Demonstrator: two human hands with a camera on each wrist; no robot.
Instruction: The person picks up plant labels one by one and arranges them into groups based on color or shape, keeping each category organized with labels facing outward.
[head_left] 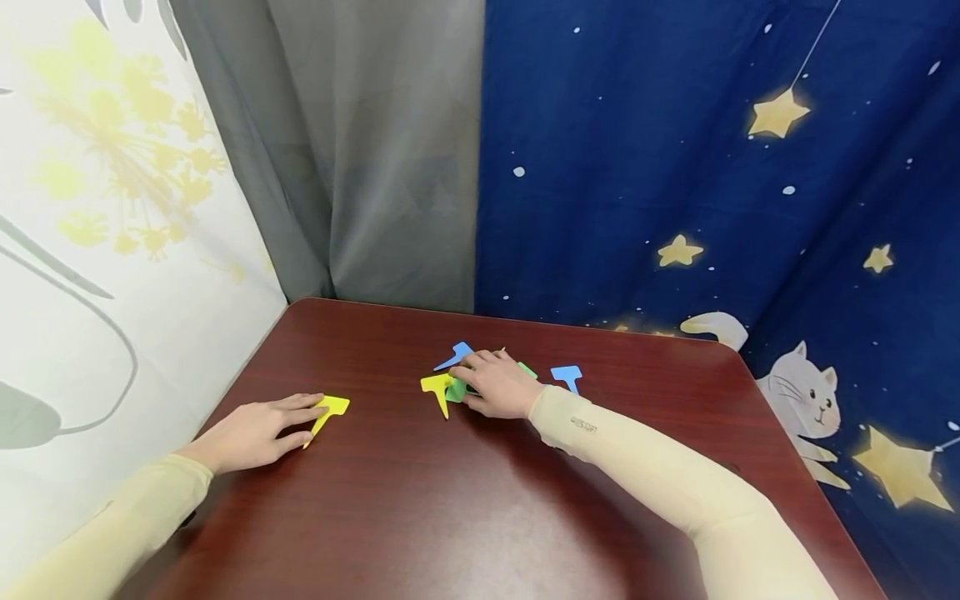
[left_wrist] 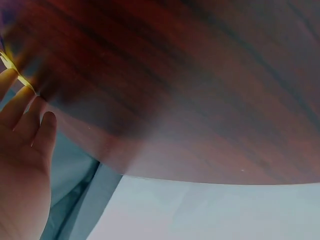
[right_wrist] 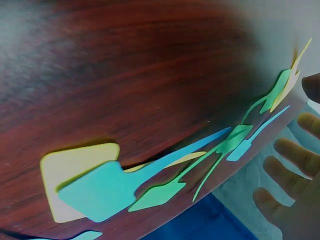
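Note:
My left hand rests at the table's left side, its fairly straight fingertips touching a yellow T-shaped plant label. That label also shows at the fingertips in the left wrist view. Over a loose group of labels lies my right hand, with fingers extended. Another yellow label is beside its fingertips; contact is unclear. A green label is partly under this hand, and a blue label lies just beyond it. The right wrist view shows a blue label overlapping a yellow one, and several green ones.
A separate blue label lies right of my right hand. The dark red-brown table has rounded far corners. Grey cloth and a blue star-patterned curtain hang behind it; white printed cloth hangs at left.

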